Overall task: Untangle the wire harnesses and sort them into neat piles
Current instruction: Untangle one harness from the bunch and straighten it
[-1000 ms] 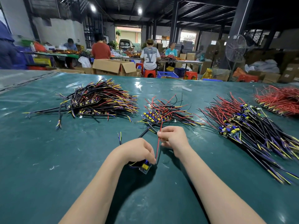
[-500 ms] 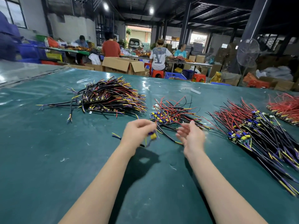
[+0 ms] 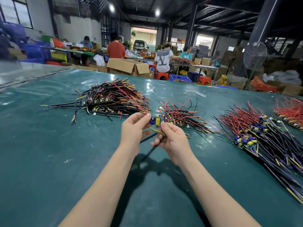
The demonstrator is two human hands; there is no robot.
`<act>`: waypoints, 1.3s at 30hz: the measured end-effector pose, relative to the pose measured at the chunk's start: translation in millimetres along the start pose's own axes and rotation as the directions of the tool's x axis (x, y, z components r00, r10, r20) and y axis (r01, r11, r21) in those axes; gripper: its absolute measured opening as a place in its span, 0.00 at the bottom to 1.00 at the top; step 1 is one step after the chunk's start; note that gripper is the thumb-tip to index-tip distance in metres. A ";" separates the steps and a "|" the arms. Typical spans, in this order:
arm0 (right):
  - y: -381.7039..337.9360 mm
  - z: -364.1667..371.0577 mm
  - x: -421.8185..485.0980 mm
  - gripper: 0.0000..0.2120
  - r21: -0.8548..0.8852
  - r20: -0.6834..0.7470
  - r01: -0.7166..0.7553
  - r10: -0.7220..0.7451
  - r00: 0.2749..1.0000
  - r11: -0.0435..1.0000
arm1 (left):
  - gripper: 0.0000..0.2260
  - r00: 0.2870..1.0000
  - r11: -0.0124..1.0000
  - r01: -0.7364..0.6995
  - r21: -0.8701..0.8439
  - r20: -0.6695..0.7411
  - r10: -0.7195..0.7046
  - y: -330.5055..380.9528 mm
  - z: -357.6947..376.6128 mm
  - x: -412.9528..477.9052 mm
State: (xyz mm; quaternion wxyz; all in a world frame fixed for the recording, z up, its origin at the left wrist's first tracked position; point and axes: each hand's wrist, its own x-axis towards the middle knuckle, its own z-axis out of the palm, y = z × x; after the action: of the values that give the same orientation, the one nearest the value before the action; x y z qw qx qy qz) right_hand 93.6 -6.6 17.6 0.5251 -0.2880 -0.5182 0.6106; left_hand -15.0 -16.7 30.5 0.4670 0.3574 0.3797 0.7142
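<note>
- Big dark overlapping letters, reading "LV", are printed across the back of the pale T-shirt point(image 3: 162, 61) on a seated worker point(image 3: 167, 46) across the room.

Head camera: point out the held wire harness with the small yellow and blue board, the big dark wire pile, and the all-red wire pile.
Held wire harness point(image 3: 156, 120), head view, yellow part on its board.
Big dark wire pile point(image 3: 114, 97), head view, its middle.
All-red wire pile point(image 3: 292, 110), head view, red wire strands.
</note>
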 end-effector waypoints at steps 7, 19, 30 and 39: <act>-14.4 -16.3 1.5 0.13 -0.095 0.023 -0.190 0.193 0.981 0.977 | 0.10 0.993 0.998 0.037 0.057 -0.114 -0.030 -1.5 -6.4 3.4; -11.8 -15.7 -4.7 0.11 -0.430 -0.072 -0.238 0.230 0.971 0.871 | 0.08 0.973 0.976 0.172 -0.133 -0.131 -0.190 -8.7 -4.8 3.6; -7.2 -14.3 -6.2 0.12 -0.496 -0.072 -0.244 0.241 0.968 0.833 | 0.07 0.991 0.957 0.106 0.269 0.049 -0.124 -29.9 -9.3 5.9; -18.8 -25.8 -3.5 0.10 -0.264 -0.060 -0.266 0.260 0.964 0.927 | 0.05 0.970 0.972 0.137 0.192 0.174 -0.171 -26.7 -9.9 4.8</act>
State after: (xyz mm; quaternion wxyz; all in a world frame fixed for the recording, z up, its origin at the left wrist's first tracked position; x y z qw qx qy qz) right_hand 124.2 -3.0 26.9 0.4007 -0.4309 -0.5467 0.5958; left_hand -14.5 -7.0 3.3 0.5213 0.4332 0.4230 0.6014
